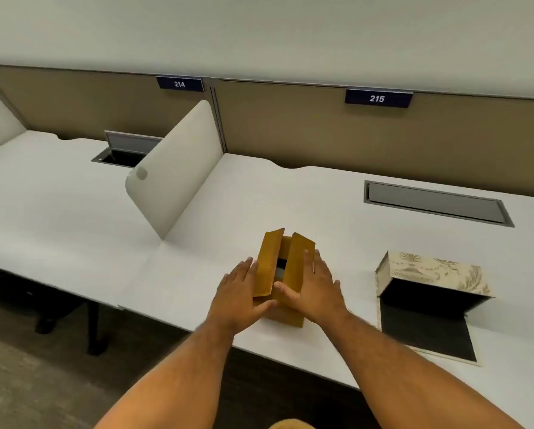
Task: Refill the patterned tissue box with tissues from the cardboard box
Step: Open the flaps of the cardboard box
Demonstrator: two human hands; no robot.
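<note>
A small brown cardboard box (286, 267) stands near the front edge of the white desk (290, 196), its two long top flaps half raised with a dark gap between them. My left hand (239, 294) lies flat against the box's left side, thumb on the near end. My right hand (316, 289) presses on the right flap, thumb at the flaps' near end. The patterned tissue box (436, 274), cream with gold ornament, lies to the right, opened, its dark lining and flap (426, 332) spread toward me. No tissues are visible.
A white divider panel (173, 168) rises on the left of the workspace. A closed grey cable hatch (436, 202) is set in the desk at the back right, an open one (126, 150) on the neighbouring desk. Tan partitions carry labels 214 and 215.
</note>
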